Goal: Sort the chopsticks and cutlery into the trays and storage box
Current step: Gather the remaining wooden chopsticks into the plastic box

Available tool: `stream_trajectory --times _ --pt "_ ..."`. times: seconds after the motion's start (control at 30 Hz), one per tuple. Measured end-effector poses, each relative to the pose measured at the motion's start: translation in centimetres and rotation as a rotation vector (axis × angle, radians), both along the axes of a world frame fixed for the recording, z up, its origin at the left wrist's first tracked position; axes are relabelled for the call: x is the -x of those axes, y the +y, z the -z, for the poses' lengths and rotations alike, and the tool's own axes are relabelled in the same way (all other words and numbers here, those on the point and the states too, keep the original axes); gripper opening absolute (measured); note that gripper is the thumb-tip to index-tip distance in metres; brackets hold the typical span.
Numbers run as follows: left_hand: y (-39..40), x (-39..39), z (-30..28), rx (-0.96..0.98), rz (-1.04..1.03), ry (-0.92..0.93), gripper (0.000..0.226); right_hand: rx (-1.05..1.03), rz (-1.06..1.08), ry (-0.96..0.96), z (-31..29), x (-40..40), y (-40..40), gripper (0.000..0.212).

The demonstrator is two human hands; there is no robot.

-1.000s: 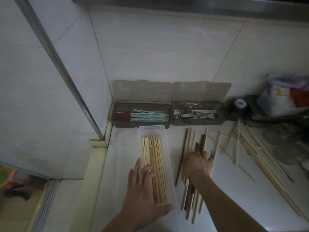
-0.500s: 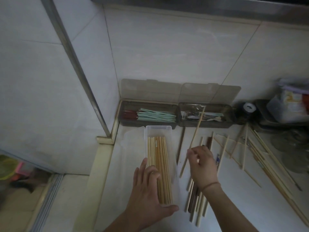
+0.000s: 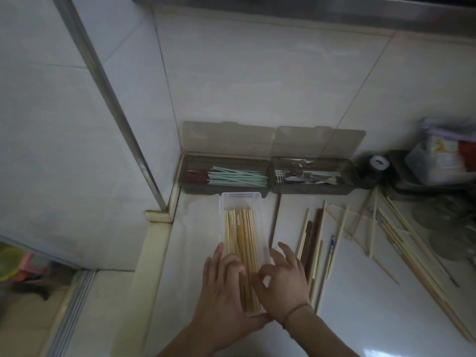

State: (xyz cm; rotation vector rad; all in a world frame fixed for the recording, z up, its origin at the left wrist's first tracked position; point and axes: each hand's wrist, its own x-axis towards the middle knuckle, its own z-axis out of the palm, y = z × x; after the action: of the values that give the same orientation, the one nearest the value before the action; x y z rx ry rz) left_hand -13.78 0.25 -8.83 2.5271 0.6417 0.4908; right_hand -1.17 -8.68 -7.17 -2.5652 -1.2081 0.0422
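Left hand [image 3: 224,287] rests with fingers extended on the bamboo chopsticks [image 3: 242,243] in the clear storage box [image 3: 240,198]. Right hand [image 3: 283,282] pinches their near ends. Box lies near two dark trays [image 3: 226,189].

Loose chopsticks [image 3: 313,243] right of box [image 3: 242,199]; bare counter [image 3: 373,313] nearer
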Motion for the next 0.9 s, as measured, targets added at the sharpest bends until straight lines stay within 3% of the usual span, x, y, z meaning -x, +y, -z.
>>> stream_trajectory --times 0.07,0.13,0.27,0.33,0.53,0.9 --pt "0.1 0.1 0.0 0.001 0.008 0.043 0.086 -0.256 0.075 0.161 -0.4 -0.8 0.0 0.021" --pt "0.2 0.2 -0.1 0.014 0.008 0.082 0.088 -0.323 0.186 0.206 -0.4 -2.3 -0.4 0.017" --pt "0.2 0.2 -0.3 0.020 0.013 0.086 0.089 0.246 0.394 0.101 0.8 -6.5 -1.2 0.025" --pt "0.2 0.2 -0.3 0.011 0.016 0.074 0.087 0.384 0.431 0.124 1.3 -7.5 -1.4 0.033" --pt "0.3 0.2 -0.1 0.008 0.025 0.063 0.085 0.520 0.410 0.074 1.8 -7.9 -1.1 0.050" --pt "0.3 0.3 0.1 0.000 0.019 0.063 0.088 0.656 0.306 -0.029 0.7 -6.2 -0.1 0.045"
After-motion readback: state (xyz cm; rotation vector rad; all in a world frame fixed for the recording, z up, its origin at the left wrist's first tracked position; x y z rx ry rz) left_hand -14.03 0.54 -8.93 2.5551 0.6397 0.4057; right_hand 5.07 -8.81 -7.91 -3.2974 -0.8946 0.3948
